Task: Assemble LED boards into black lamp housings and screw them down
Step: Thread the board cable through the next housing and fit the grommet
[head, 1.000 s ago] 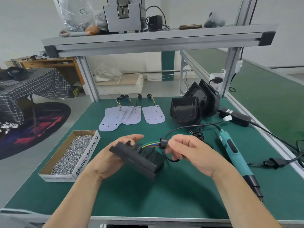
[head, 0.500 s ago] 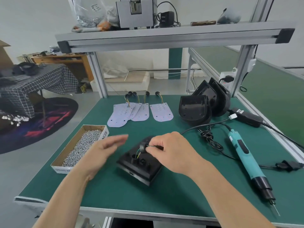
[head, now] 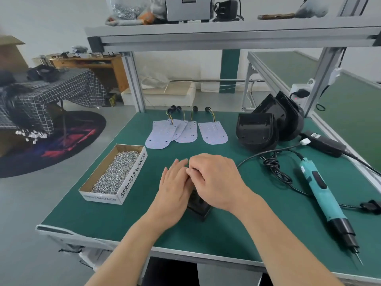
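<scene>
Covering most of the frame: green bench [head: 226,234]. Upper right of it, a stack of spare housings [head: 257,131], leaning together. Right side, teal electric screwdriver [head: 321,190] lying flat, its cable [head: 274,170] bunched beside it. Left of centre, cardboard screw box [head: 132,178], full. Upper centre, LED boards [head: 213,132] fanned out, wires at their far ends.

Centre: black lamp housing [head: 199,205] flat on the bench, mostly hidden under both hands; only the near corner shows.

Housing looks like rigid moulded plastic, probably light and smooth, so it may slide on the mat. Best held by the outer side walls or pinned with a flat palm. Boards look thin and bendy: take them by the edges, not the wires.

Left hand [head: 173,186]: grip open, fingers straight, lying flat on the housing. Right hand [head: 216,178]: fingers curled over the housing's far end, touching the left fingers. Whether this grip pinches anything is hidden, cannot tell.
</scene>
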Demonstrator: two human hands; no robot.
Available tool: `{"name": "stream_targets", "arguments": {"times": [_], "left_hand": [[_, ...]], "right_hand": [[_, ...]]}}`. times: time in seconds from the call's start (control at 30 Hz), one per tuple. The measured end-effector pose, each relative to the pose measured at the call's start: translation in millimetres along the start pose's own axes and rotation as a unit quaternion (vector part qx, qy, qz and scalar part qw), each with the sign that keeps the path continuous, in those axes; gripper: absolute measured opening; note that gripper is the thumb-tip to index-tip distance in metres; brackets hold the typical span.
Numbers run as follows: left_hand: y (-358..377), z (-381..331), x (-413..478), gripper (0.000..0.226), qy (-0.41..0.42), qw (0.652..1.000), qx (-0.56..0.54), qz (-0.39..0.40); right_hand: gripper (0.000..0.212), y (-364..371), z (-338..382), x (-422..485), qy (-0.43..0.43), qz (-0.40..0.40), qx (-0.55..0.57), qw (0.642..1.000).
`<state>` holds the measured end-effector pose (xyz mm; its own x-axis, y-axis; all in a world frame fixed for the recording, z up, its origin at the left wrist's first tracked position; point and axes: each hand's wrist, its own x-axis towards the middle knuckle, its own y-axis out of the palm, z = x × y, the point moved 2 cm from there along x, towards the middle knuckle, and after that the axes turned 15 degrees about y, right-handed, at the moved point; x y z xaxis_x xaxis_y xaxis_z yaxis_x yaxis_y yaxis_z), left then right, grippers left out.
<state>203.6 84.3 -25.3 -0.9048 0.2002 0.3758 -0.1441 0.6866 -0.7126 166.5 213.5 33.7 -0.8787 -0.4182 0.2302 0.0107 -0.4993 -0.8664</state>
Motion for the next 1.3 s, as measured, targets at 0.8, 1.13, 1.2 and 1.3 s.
{"name": "stream_targets", "arguments": {"times": [0.8,1.13,1.2,1.3], "left_hand": [[-33,-47,55,0.017,0.055,0.986,0.111,-0.108],[-63,-10,55,0.099,0.034,0.905,-0.423,0.040],[-50,-15,57,0.089,0.017,0.880,-0.473,0.045],[-35,-13,57,0.069,-0.005,0.842,-0.540,-0.007]], "right_hand": [[0.008,-54,9,4,0.044,0.005,-0.181,0.983],[0.045,-72,-46,14,0.103,0.181,0.464,0.861],[0.046,-67,-44,16,0.104,0.196,0.513,0.829],[0.047,-61,-46,18,0.114,0.181,0.520,0.827]]}}
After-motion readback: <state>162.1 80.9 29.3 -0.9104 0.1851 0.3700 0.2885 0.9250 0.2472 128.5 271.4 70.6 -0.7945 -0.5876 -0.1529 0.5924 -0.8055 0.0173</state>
